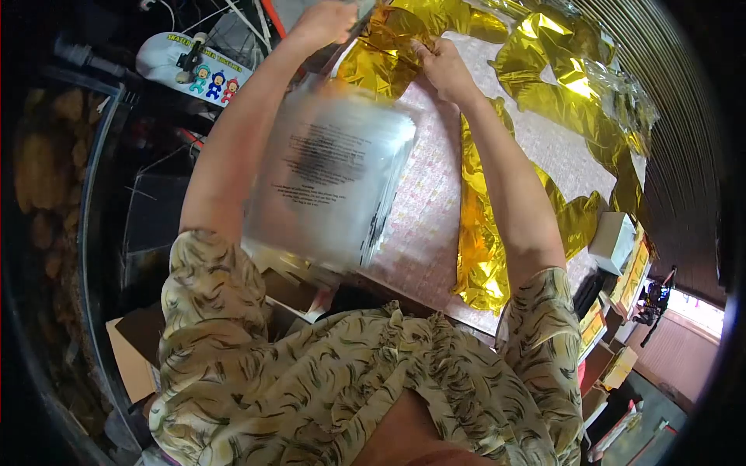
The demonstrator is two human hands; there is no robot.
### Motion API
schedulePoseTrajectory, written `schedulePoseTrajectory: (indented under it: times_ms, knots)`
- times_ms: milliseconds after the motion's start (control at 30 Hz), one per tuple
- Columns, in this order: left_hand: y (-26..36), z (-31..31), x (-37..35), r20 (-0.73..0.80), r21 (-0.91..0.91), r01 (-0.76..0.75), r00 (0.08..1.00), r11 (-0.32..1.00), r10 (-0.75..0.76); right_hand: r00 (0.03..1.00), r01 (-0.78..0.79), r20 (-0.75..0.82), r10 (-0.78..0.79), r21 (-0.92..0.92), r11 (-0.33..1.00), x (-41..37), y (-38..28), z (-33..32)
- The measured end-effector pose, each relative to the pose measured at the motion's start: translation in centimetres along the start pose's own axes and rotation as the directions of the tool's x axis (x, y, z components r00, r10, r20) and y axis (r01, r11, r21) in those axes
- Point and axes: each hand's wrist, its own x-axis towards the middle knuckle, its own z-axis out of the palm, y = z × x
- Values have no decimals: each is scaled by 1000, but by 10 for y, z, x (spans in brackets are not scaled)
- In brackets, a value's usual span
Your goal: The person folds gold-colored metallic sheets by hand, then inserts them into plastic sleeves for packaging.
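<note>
My left hand [325,25] is at the top edge of the view, its fingers closed; whatever is in them cannot be made out. Just to its right, my right hand [449,71] pinches the edge of a flat, crinkled gold foil balloon [377,66]. More uninflated gold foil balloons [483,248] lie spread over the pink-patterned table [420,186], under and beyond my right forearm. Below my left hand, a stack of clear plastic bags [326,179] with black printed text lies on the table's left side, partly blurred.
A white skateboard deck [175,58] with cartoon figures is at the upper left, among cables. Crumpled clear plastic [633,109] lies at the far right of the table. A white box [611,242] stands by its right edge, and a corrugated shutter [684,101] rises beyond.
</note>
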Motion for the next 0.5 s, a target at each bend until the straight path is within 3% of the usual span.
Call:
schedulePoseTrajectory:
  times_ms: [33,67,100,167,200,267,300,333,400,500]
  knots:
    - [10,-3,-25,11,330,-113,993,937,116,1000,-3,-5,3,3,1000,-4,-3,-1]
    - [15,-3,-48,54,618,-205,974,759,218,1000,26,-16,-26,-12,1000,-10,-9,-1]
    - [11,0,-60,51,621,-200,975,758,216,998,60,-25,-61,-27,998,-12,-12,1]
    - [3,9,-75,241,623,-410,911,666,335,996,83,-21,-84,-35,996,-13,-13,7]
    - [-4,8,-74,238,627,-409,911,663,337,994,103,-22,-105,-47,994,-12,-11,9]
    - [-12,12,-69,-96,468,-306,915,829,392,992,95,-72,-100,-71,993,-10,-5,17]
    - [5,9,-73,11,105,12,1000,994,-13,989,85,-109,-95,-94,992,-10,-4,21]
    - [19,7,-83,8,103,15,1000,995,-16,990,86,-105,-95,-93,992,-10,-3,22]
    - [40,4,-101,266,-293,340,927,894,-265,996,87,-24,-87,0,996,-10,-2,22]
    - [41,10,-105,249,-351,378,919,856,-304,972,196,103,-210,133,972,-9,7,32]
